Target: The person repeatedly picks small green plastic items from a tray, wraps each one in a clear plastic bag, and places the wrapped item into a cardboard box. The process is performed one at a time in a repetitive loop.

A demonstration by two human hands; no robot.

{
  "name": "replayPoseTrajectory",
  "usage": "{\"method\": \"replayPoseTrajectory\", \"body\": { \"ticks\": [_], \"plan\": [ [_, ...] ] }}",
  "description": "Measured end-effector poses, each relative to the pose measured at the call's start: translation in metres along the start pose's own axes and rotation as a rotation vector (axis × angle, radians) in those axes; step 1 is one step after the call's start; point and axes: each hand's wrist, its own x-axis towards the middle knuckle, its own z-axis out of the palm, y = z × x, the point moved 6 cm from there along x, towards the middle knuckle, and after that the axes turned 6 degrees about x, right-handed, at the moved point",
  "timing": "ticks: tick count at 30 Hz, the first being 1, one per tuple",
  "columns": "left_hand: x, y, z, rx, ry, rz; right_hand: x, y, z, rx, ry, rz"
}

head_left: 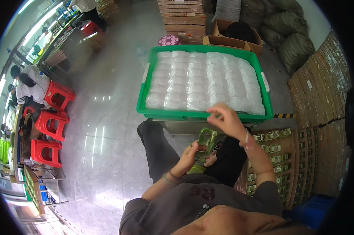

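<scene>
1. Hidden parts: the lower end of the green toy car (205, 145) is covered by the left hand (188, 156). Its fine detail is hard to make out. What, if anything, sits between the pinched fingertips of the right hand (227, 121) cannot be told.
2. Containers: a green crate (145, 102) on the floor ahead of the knees holds rows of clear plastic bags (206, 80), filling it edge to edge. At the person's right, brown cardboard trays (279, 156) hold rows of small green cars in compartments.
3. Toy car: it is over the lap, just below the crate's near rim. Its long axis runs nearly upright in the view, top tilted slightly right, away from the body.
4. Left hand: fingers wrapped around the car's lower half, gripping it.
5. Right hand: raised above the car, thumb and fingers drawn together, apart from the car.
</scene>
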Motion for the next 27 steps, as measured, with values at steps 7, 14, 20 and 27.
{"method": "replayPoseTrajectory", "body": {
  "ticks": [7, 14, 20, 27],
  "plan": [
    [-0.016, -0.004, -0.035, 0.018, 0.156, 0.029, 0.098, 0.033, 0.014, -0.652, -0.072, -0.248],
    [-0.015, 0.000, -0.050, 0.037, 0.179, 0.078, 0.097, 0.006, 0.002, -0.500, 0.073, -0.226],
    [-0.010, 0.000, -0.055, 0.053, 0.200, 0.081, 0.045, 0.015, -0.035, 0.080, 0.449, -0.197],
    [-0.004, -0.006, -0.049, 0.003, 0.192, 0.034, -0.028, 0.026, 0.024, 0.480, 0.339, 0.022]
  ]
}}
